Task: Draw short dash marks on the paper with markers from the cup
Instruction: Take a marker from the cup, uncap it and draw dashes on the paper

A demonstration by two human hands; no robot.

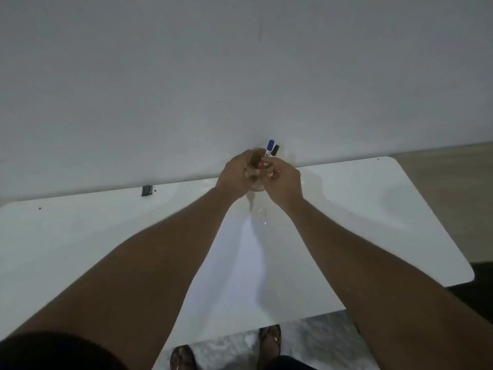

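Both hands out at the cup, far edge of the table.

Nearest, sandalled feet (269,340) peek from under the white table (80,236); the paper (240,263) lies between the forearms, any marks too faint to read. Further out, the left hand (234,177) wraps the blurred brown cup (254,158), and the right hand (284,182) pinches the red-capped marker (261,165). Blue marker (270,146) and black marker (275,150) poke up behind against the wall (240,62).
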